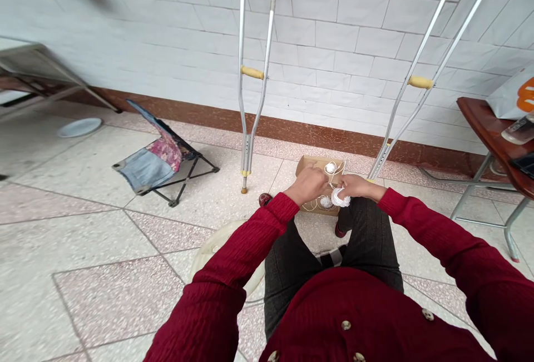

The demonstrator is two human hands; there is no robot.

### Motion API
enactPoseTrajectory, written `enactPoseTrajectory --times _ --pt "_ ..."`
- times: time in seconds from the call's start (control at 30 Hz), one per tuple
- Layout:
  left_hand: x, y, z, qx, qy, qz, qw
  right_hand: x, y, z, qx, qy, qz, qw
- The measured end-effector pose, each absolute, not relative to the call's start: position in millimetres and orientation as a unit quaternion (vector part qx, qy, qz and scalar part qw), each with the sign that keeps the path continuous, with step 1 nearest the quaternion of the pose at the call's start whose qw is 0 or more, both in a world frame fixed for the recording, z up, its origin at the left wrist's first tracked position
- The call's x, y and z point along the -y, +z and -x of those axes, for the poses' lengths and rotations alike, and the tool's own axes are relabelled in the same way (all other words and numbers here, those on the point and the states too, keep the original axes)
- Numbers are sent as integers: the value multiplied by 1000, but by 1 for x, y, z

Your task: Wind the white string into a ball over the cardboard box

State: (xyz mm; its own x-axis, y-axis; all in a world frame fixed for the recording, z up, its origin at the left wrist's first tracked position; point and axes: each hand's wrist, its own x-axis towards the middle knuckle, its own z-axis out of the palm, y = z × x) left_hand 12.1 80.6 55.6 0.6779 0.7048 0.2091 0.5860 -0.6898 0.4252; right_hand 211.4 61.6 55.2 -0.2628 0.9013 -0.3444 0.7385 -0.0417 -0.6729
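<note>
Right hand (362,187) grips a wad of white string (341,198) at three o'clock from the left hand (306,185), which curls narrowly over the cardboard box (311,166), any hold hidden; small white balls (330,168) lie in that box, at twelve o'clock from both hands.

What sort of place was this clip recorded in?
Probably a tiled room or covered porch in a home rather than a workshop: a pair of aluminium crutches stands against the white tiled wall, and a folding stool sits on the speckled floor tiles.

No legible text; orange mark (526,95) on white bag (503,100) too cropped to read.
</note>
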Motion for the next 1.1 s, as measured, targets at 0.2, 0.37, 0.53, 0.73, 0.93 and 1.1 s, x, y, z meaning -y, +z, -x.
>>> enactPoseTrajectory --times 0.2,0.37,0.53,0.73,0.93,1.1 --pt "-84 54 -18 -463 191 -767 403 -75 47 -196 746 172 628 138" --pt "-66 48 -8 -365 249 -626 643 -87 42 -207 682 184 655 269" --pt "-45 50 -8 -309 278 -590 692 -103 60 -216 466 428 634 445" --pt "-36 49 -8 -284 276 -597 698 -97 76 -204 326 649 501 470" --pt "-23 67 -3 -281 270 -590 707 -95 72 -206 283 647 506 496" --pt "-25 76 5 -325 260 -601 682 -102 84 -215 271 628 508 523"
